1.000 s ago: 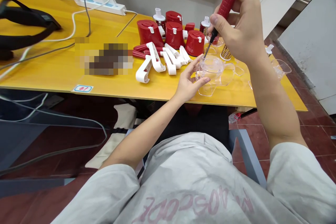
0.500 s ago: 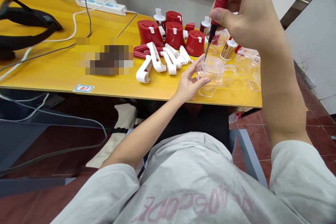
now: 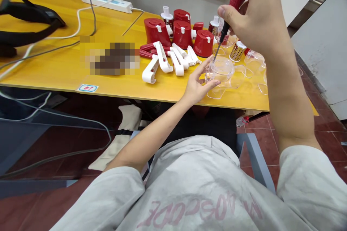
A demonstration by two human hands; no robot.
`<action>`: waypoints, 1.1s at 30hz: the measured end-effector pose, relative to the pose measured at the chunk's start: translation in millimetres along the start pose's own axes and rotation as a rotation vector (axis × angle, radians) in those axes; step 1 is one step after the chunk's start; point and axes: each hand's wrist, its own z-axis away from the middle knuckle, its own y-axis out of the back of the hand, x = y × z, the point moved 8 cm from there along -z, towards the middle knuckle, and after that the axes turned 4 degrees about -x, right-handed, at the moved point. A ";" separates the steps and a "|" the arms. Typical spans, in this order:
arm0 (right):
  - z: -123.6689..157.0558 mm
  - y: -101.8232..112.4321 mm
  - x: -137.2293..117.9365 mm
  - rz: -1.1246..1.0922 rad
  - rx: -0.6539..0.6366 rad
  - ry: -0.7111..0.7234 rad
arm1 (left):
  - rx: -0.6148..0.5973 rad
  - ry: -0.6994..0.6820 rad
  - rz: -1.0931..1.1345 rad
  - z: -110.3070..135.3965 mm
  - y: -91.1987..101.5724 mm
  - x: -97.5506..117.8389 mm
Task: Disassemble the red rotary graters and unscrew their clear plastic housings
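My right hand (image 3: pixel 256 18) grips a red-handled screwdriver (image 3: pixel 235 1) held upright. Its black tip touches the rim of a clear plastic housing (image 3: pixel 223 74) that lies on the yellow table (image 3: pixel 62 68). My left hand (image 3: pixel 197 86) steadies that clear housing from its left side, thumb and fingers spread against it.
Behind the housing stand several red plastic bodies (image 3: pixel 181 34), white curved handles (image 3: pixel 162 59), metal grater drums (image 3: pixel 237 51) and more clear housings (image 3: pixel 256 59). A white power strip (image 3: pixel 105 0) with cables and a black strap (image 3: pixel 29 14) lie at the left. A blurred patch (image 3: pixel 112 57) is mid-table.
My right hand has shifted slightly while keeping the screwdriver tip on the clear housing. The view has tilted a little. My left hand stays on the housing.
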 end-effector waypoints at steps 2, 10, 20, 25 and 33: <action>0.9 0.4 -4.6 0.065 -0.007 -0.038 | -0.006 0.009 0.000 0.3 0.1 -1.0; 4.7 -3.8 -20.2 0.059 -0.027 0.023 | -0.046 0.007 -0.016 -0.4 -1.4 0.7; -2.1 -6.3 -5.6 -0.378 -0.294 0.260 | -0.209 -0.048 -0.045 -7.5 -0.9 5.7; -10.6 -4.5 -3.0 -0.222 -0.360 0.219 | -0.188 -0.032 -0.031 -6.5 0.9 2.8; -14.9 7.6 -9.1 -0.213 -0.195 0.189 | -0.174 -0.031 -0.023 -3.5 -2.2 2.6</action>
